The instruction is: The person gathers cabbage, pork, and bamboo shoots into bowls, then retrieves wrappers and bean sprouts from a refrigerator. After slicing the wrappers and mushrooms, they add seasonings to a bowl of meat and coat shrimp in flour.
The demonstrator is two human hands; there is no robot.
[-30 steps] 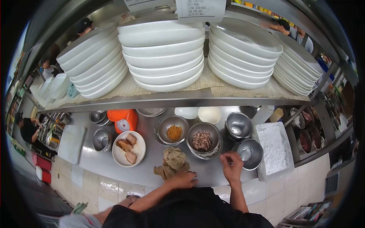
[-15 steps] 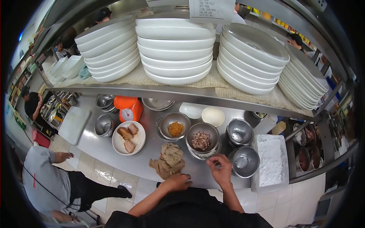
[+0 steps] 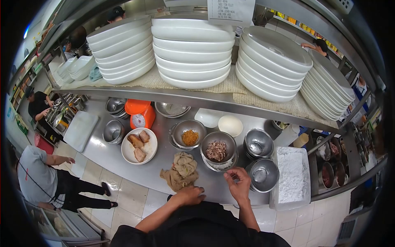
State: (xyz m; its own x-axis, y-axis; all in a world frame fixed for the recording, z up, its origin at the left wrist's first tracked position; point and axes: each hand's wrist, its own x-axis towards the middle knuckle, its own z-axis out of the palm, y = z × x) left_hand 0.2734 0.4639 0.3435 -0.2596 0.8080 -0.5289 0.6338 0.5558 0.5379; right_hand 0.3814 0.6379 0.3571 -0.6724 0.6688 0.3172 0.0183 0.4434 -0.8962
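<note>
Two hands at a steel counter (image 3: 163,161).
The crumpled cloth (image 3: 180,169) lies near the front edge; the meat bowl (image 3: 231,145) stands to its right. The left hand (image 3: 190,195), loosely curled, is just beside the cloth; the right hand (image 3: 238,183), half curled, is near the bowl. Whether either grips anything cannot be told.

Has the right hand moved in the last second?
Yes, slightly left: the fingertips of the right hand, earlier just right of the bowl of chopped pieces, now appear by its near side.
</note>
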